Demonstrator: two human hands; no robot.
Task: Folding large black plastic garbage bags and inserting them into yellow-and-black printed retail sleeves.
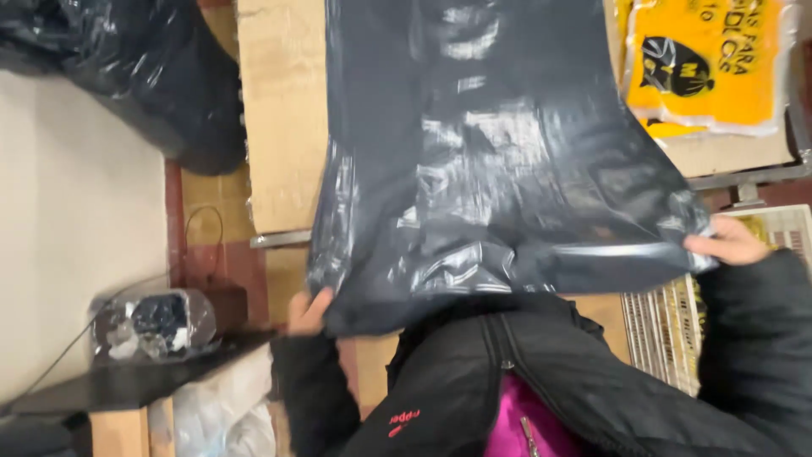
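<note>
Black plastic bag [499, 169] between both hands

A packing workroom: cardboard-topped table [283, 110], yellow bag packs [706, 63], stuffed black sacks [144, 76].

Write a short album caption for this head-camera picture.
Both hands, left hand and right hand, grip a large glossy black plastic bag over a cardboard-covered table.

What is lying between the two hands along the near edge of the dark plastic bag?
In the head view, only the bag's own gathered edge spans from the left hand to the right hand; below it is the person's black jacket.
</note>
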